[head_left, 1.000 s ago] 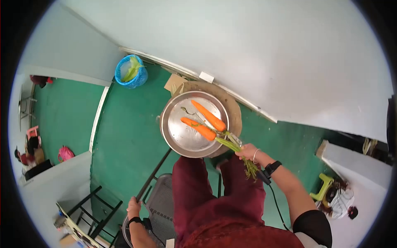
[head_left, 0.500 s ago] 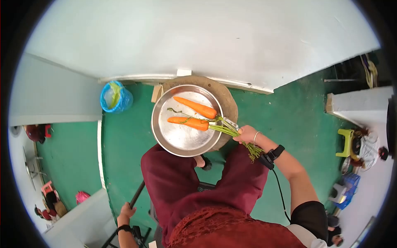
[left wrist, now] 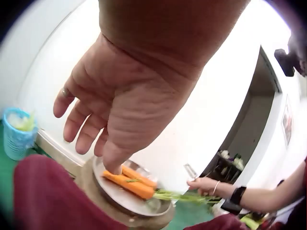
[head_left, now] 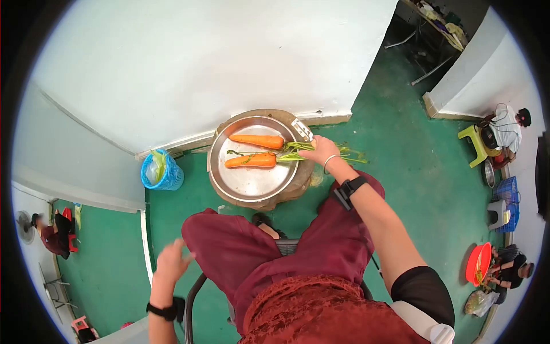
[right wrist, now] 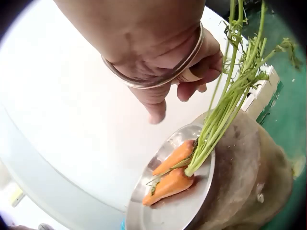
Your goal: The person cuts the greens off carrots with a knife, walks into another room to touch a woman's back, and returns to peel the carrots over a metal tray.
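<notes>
Two orange carrots (head_left: 258, 140) with long green stems (right wrist: 235, 96) lie side by side in a round steel basin (head_left: 246, 195). The stems stretch over the basin's rim to the right. My right hand (head_left: 321, 150) grips the handle of a metal peeler (head_left: 302, 129) at the rim, above the stems. A pale wooden handle end (right wrist: 189, 76) shows within the curled fingers in the right wrist view. My left hand (head_left: 170, 261) hangs in the air beside my left knee, fingers loosely spread and holding nothing. The left wrist view shows its palm.
The basin sits on a round brown stand (head_left: 286, 196) against a white wall (head_left: 217, 57). A blue bin (head_left: 162, 172) with green leaves stands at the left. To the right are a yellow-green stool (head_left: 472, 146), a blue crate (head_left: 507, 198), and a person by a red tub (head_left: 478, 264).
My left hand has left the chair's black armrest and risen toward my knee. The peeler's blade has swung up and away from me in my right hand. The head view has turned right.
</notes>
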`<state>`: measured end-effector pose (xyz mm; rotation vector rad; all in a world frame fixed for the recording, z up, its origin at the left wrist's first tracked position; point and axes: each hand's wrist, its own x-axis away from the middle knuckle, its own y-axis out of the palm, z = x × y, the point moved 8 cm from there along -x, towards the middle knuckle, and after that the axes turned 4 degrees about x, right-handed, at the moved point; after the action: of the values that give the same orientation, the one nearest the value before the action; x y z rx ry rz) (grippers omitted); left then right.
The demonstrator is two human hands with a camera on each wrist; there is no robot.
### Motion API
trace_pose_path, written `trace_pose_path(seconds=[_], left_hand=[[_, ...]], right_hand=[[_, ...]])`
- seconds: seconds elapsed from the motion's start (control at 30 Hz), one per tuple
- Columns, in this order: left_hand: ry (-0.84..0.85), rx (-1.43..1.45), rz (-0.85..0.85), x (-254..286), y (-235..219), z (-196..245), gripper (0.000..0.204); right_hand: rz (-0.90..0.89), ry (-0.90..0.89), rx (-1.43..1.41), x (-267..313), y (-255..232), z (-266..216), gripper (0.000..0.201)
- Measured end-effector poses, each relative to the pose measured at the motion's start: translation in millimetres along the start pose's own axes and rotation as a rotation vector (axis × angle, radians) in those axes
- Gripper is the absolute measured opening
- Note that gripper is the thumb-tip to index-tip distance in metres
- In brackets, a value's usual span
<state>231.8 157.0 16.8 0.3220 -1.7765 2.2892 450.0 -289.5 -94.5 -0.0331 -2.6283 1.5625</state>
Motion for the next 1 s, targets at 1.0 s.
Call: trace_pose_path(seconds=[1.0], left_hand=[[0.445, -0.262, 0.178, -304.8, 151.4, 174.3, 0.06]], right_hand=[[-0.396, 0.474, -0.951, 95.0, 122.4, -13.7, 0.036]])
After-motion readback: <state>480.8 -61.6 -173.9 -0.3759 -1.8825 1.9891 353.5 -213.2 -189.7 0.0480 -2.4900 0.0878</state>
